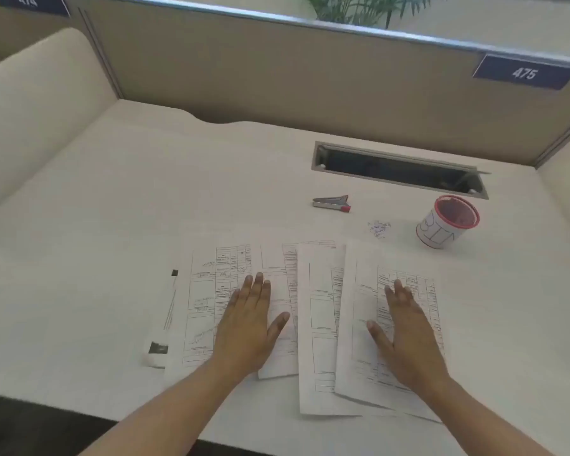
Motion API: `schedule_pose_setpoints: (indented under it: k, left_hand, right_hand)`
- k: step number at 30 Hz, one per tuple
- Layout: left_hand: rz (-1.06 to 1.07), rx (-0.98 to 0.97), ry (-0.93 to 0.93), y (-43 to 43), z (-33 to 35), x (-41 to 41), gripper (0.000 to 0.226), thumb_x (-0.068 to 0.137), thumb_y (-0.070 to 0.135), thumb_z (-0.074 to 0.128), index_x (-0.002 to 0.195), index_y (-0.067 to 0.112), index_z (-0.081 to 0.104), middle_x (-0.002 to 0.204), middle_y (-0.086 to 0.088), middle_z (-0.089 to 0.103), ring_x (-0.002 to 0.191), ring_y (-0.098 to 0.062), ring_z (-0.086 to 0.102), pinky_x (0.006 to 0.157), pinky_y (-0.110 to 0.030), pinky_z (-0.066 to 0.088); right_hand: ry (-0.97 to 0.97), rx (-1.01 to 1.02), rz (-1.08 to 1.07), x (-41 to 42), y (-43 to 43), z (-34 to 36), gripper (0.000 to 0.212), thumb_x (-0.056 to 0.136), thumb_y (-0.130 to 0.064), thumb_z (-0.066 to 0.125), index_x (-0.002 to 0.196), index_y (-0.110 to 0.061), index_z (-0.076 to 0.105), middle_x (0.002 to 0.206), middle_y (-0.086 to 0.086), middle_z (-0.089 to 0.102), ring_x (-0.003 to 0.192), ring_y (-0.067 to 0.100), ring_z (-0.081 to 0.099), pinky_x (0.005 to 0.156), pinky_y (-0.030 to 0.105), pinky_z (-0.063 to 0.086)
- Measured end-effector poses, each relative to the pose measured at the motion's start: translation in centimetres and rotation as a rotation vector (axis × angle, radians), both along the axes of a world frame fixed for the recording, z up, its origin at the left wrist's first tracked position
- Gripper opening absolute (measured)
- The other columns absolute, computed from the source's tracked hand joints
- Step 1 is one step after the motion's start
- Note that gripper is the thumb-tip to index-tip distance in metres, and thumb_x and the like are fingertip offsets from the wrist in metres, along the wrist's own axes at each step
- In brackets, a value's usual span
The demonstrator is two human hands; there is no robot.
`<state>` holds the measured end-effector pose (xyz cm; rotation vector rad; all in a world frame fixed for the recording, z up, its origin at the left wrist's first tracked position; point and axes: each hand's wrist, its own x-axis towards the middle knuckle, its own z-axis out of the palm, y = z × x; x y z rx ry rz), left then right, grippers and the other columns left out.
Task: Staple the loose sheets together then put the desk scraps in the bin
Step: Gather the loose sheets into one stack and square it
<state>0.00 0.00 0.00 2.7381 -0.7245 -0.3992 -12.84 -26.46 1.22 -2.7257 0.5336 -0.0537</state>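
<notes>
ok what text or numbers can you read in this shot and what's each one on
"475": white digits on the blue plate on the partition, top right.
"474": blue plate at top left, cut off by the frame edge and blurred, so less sure.
"BIN": hand-drawn on the white side of the red-rimmed cup.
Sheets under both hands: printed tables, too small to read.
Stapler: no readable marking.

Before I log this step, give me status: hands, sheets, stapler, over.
Left hand and right hand flat on spread sheets, holding nothing. Stapler untouched behind them. Scraps beside bin. Nothing in the way.
</notes>
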Motion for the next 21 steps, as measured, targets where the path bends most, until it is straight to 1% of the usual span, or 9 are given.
schedule_pose_setpoints:
  k: [2, 4, 7, 8, 10, 15, 18, 20, 21]
  left_hand:
    - [-0.003, -0.025, 0.027, -0.5, 0.2, -0.3, 0.109, 0.075, 0.079, -0.025, 0.161, 0.015, -0.001, 0.169, 0.001, -0.013, 0.147, -0.009, -0.025, 0.120, -0.029, -0.014]
    - [0.053, -0.091, 0.051, -1.0, 1.1, -0.8, 0.097, 0.086, 0.076, -0.007, 0.161, 0.017, 0.009, 0.170, 0.003, -0.004, 0.151, -0.007, -0.017, 0.122, -0.028, -0.010]
    - [0.247, -0.355, 0.224, -3.0, 3.2, -2.6, 0.066, 0.100, 0.059, 0.039, 0.155, 0.022, 0.034, 0.161, 0.009, 0.034, 0.151, -0.011, 0.028, 0.122, -0.031, 0.023]
    - [0.324, -0.424, 0.309, -3.7, 3.9, -3.1, 0.061, 0.100, 0.053, 0.047, 0.152, 0.022, 0.039, 0.156, 0.007, 0.043, 0.143, -0.013, 0.041, 0.118, -0.034, 0.034]
    - [0.428, -0.505, 0.454, -4.8, 4.5, -4.0, 0.058, 0.099, 0.046, 0.055, 0.149, 0.021, 0.041, 0.149, 0.004, 0.051, 0.128, -0.014, 0.054, 0.109, -0.038, 0.044]
    - [0.670, -0.649, 0.688, -6.5, 4.7, -4.3, 0.060, 0.097, 0.035, 0.063, 0.148, 0.017, 0.038, 0.132, 0.004, 0.058, 0.111, -0.014, 0.053, 0.095, -0.030, 0.042]
    - [0.669, -0.668, 0.762, -7.1, 4.8, -4.2, 0.030, 0.097, 0.030, 0.064, 0.123, 0.020, 0.054, 0.102, 0.016, 0.059, 0.092, -0.004, 0.057, 0.074, -0.020, 0.043]
    - [0.618, -0.678, 0.780, -7.6, 5.0, -4.1, 0.009, 0.097, 0.025, 0.064, 0.105, 0.028, 0.061, 0.103, 0.016, 0.067, 0.090, 0.002, 0.059, 0.065, -0.016, 0.041]
    - [0.593, -0.698, 0.787, -7.9, 4.9, -4.2, 0.011, 0.097, 0.023, 0.065, 0.102, 0.032, 0.063, 0.105, 0.015, 0.069, 0.094, 0.000, 0.062, 0.067, -0.016, 0.044]
  right_hand:
    - [0.057, 0.013, 0.002, -0.4, -0.1, -0.6, 0.084, 0.088, -0.066, 0.020, 0.155, -0.017, 0.009, 0.163, -0.003, -0.004, 0.150, 0.013, -0.006, 0.122, 0.035, 0.003]
    - [0.074, 0.024, -0.004, -0.6, 0.2, -1.3, 0.081, 0.090, -0.064, 0.024, 0.155, -0.016, 0.013, 0.163, -0.002, 0.001, 0.150, 0.013, -0.003, 0.122, 0.037, 0.007]
    - [0.040, 0.045, -0.030, -0.6, 0.1, -1.9, 0.076, 0.092, -0.056, 0.032, 0.155, -0.014, 0.018, 0.163, 0.001, 0.010, 0.150, 0.014, 0.002, 0.122, 0.039, 0.010]
    - [0.039, 0.049, -0.043, -0.6, -0.1, -2.0, 0.076, 0.092, -0.056, 0.032, 0.154, -0.014, 0.020, 0.163, 0.002, 0.012, 0.150, 0.015, 0.003, 0.122, 0.039, 0.010]
    - [0.050, 0.043, -0.048, -0.9, -0.1, -2.5, 0.079, 0.091, -0.061, 0.026, 0.154, -0.013, 0.021, 0.163, 0.002, 0.015, 0.150, 0.017, 0.005, 0.122, 0.039, 0.010]
    - [0.075, 0.016, -0.052, -1.5, -0.4, -3.2, 0.081, 0.089, -0.063, 0.017, 0.155, -0.015, 0.018, 0.163, 0.000, 0.011, 0.150, 0.013, 0.001, 0.122, 0.034, 0.003]
    - [0.087, 0.016, -0.050, -1.5, -0.4, -3.3, 0.081, 0.089, -0.063, 0.016, 0.155, -0.016, 0.017, 0.164, -0.001, 0.008, 0.150, 0.013, -0.001, 0.122, 0.033, 0.001]
    - [0.084, 0.026, -0.047, -1.5, -0.3, -3.3, 0.081, 0.089, -0.064, 0.016, 0.155, -0.016, 0.017, 0.164, -0.001, 0.007, 0.150, 0.012, -0.002, 0.122, 0.035, 0.001]
    - [0.082, 0.040, -0.045, -1.5, -0.1, -3.3, 0.081, 0.089, -0.064, 0.016, 0.155, -0.016, 0.017, 0.164, -0.002, 0.006, 0.150, 0.012, -0.003, 0.122, 0.035, 0.001]
